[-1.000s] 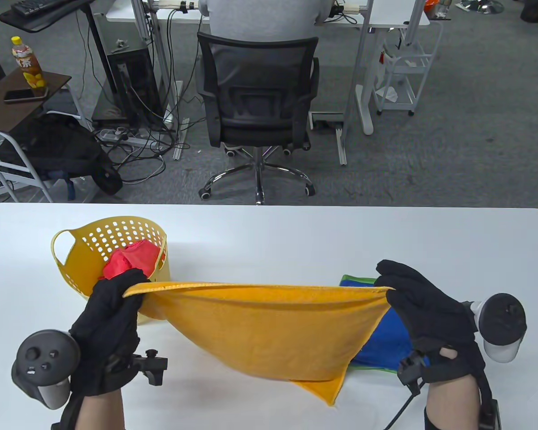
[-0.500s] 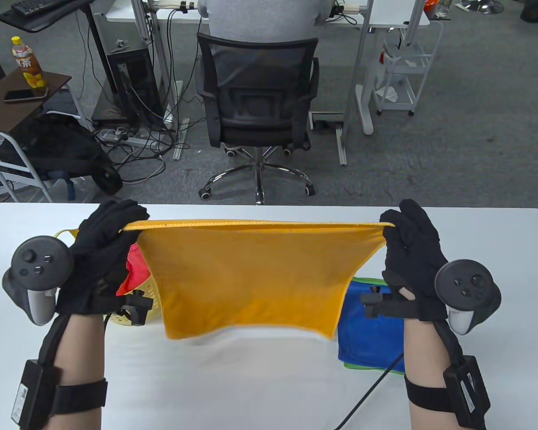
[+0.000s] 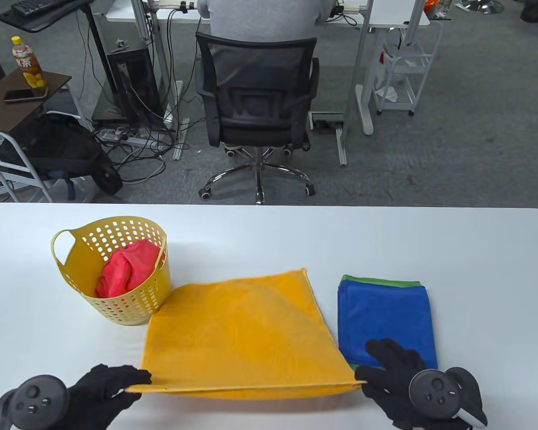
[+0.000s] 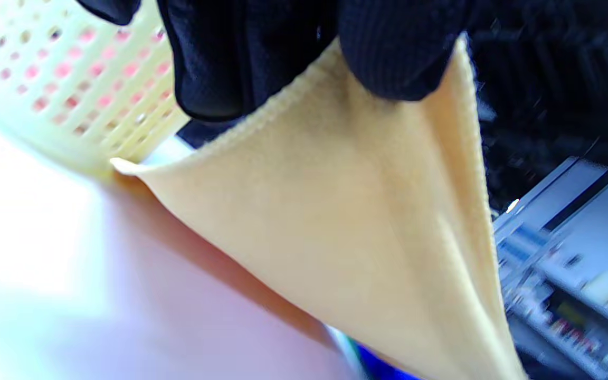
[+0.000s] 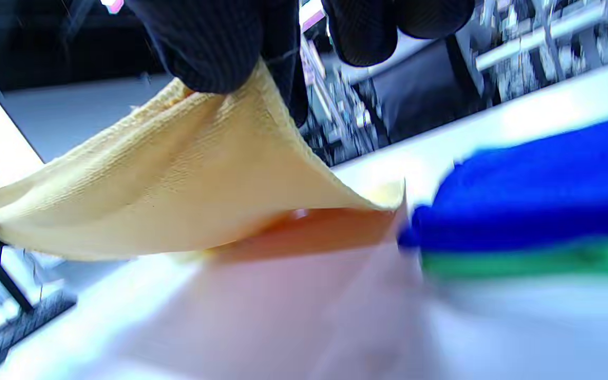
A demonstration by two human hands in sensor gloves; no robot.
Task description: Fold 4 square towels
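The white bench carries all the things, and your two hands come in at its near edge. The orange towel lies spread in the middle of the bench; its far part is flat on the surface, and its near edge is lifted a little and pulled straight between your hands. The far left corner of the towel reaches just beside the basket. This yellow basket with holes stands upright on the left part of the bench, and a red towel is crumpled inside it. To the right of the orange towel, just beside it, a blue towel lies folded on a green towel, of which only a thin edge shows.

Your left hand pinches the near left corner of the orange towel between thumb and fingers. Your right hand pinches the near right corner in the same way, and its other fingers reach over the near end of the blue towel; I cannot tell if they touch it.
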